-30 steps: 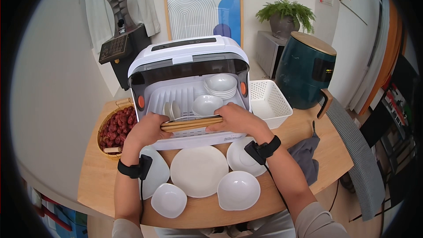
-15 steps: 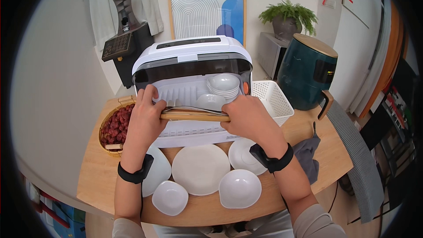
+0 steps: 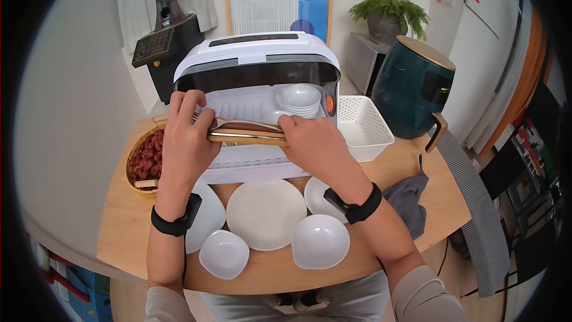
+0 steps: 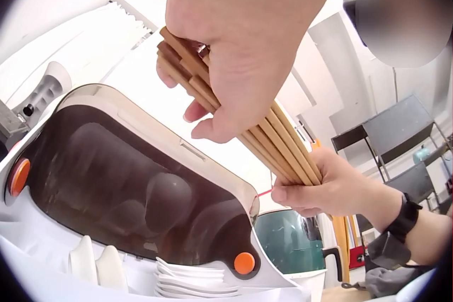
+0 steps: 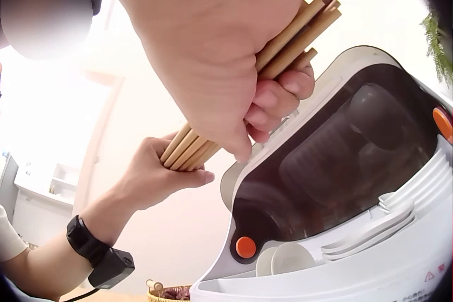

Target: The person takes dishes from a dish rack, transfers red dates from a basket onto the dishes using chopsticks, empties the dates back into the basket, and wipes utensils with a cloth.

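A bundle of wooden chopsticks point(image 3: 247, 136), with metal cutlery point(image 3: 244, 124) lying along it, is held level in front of the open white dish cabinet point(image 3: 256, 171). My left hand point(image 3: 187, 137) grips its left end and my right hand point(image 3: 316, 146) grips its right end. In the left wrist view the chopsticks point(image 4: 276, 146) run between both hands. The right wrist view shows my right hand's fingers curled round the chopsticks point(image 5: 294, 40). Inside the cabinet stand stacked white bowls point(image 3: 298, 99); small upright dishes point(image 4: 95, 263) show in the left wrist view.
White plates and bowls, among them a large round plate point(image 3: 266, 214), lie on the wooden table point(image 3: 131, 232) before the cabinet. A basket of red fruit point(image 3: 146, 161) stands left; a white basket point(image 3: 363, 134), green air fryer point(image 3: 411, 92) and grey cloth point(image 3: 406, 203) are at the right.
Both hands have lifted the bundle from low at the cabinet's front to a higher position. The left hand has turned so its back shows more, and metal cutlery is more visible.
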### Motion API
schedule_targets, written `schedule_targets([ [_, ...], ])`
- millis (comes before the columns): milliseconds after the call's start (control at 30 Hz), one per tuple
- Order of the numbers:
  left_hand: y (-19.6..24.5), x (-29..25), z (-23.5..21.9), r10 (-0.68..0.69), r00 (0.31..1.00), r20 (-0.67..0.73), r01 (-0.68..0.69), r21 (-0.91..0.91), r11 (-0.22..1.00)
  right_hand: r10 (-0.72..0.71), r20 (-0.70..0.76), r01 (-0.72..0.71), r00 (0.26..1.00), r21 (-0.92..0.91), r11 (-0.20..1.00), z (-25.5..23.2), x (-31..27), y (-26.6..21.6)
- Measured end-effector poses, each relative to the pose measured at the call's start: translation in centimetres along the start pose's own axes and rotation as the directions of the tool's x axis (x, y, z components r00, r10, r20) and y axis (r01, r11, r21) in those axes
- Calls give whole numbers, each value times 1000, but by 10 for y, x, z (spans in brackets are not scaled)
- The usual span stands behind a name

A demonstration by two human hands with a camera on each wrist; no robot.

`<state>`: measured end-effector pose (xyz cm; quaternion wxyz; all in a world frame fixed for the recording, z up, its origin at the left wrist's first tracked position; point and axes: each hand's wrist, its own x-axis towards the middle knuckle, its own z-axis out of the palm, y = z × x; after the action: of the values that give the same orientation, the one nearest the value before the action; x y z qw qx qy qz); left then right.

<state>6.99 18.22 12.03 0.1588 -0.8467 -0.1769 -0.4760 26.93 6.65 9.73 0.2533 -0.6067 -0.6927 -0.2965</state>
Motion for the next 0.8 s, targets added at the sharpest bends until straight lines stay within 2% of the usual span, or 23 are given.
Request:
schedule_targets([
  [67, -1, 3, -6, 73, 997, -38, -68, 105, 992, 63, 138, -68, 988, 32, 997, -9, 2, 1],
  [100, 0, 5, -11, 75, 996, -39, -70, 109, 992, 62, 134, -67, 989, 34, 997, -10, 3, 2],
  [167, 4, 9, -21, -17, 999, -38, 22, 154, 988, 91, 159, -102, 983, 64, 993, -12, 3, 5],
  [233, 4, 11, -29, -23, 1000, -17, 26, 169, 985, 99, 155, -107, 983, 44, 993, -16, 3, 6],
  [267, 7, 14, -33, -142, 985, 102, 154, -116, 981, 103, 156, -108, 982, 24, 994, -18, 3, 7],
  [300, 8, 15, -36, -220, 944, 246, 301, -370, 879, 98, 152, -104, 983, 26, 994, -18, 3, 9],
  [333, 6, 15, -35, -222, 944, 242, 301, -364, 881, 94, 128, -95, 987, 6, 995, -17, 2, 12],
  [400, 0, 12, -28, -207, 947, 244, 309, -529, 791, 88, 97, -88, 991, -9, 996, -17, 2, 15],
  [433, -3, 11, -25, -206, 948, 244, 308, -523, 795, 69, 60, -68, 996, -8, 998, -16, 2, 16],
  [500, -9, 9, -21, -348, 893, 286, 437, -737, 516, 54, 19, -54, 998, -3, 999, -16, 1, 17],
  [533, 3, 12, -22, -418, 858, 300, 473, -780, 410, 39, -8, -40, 999, -23, 999, -16, 2, 17],
  [567, 4, 12, -21, -413, 859, 303, 474, -777, 415, 26, -34, -27, 999, -44, 999, -16, 1, 17],
  [633, 4, 11, -18, -421, 813, 401, 562, -730, 389, 16, -44, -18, 999, -52, 998, -16, 1, 20],
  [667, 11, 12, -20, -448, 816, 364, 555, -708, 436, 2, -51, -5, 999, -66, 998, -15, 1, 22],
  [800, 14, 9, -22, -447, 797, 405, 585, -700, 410, 11, -49, -14, 999, -57, 998, -19, 0, 23],
])
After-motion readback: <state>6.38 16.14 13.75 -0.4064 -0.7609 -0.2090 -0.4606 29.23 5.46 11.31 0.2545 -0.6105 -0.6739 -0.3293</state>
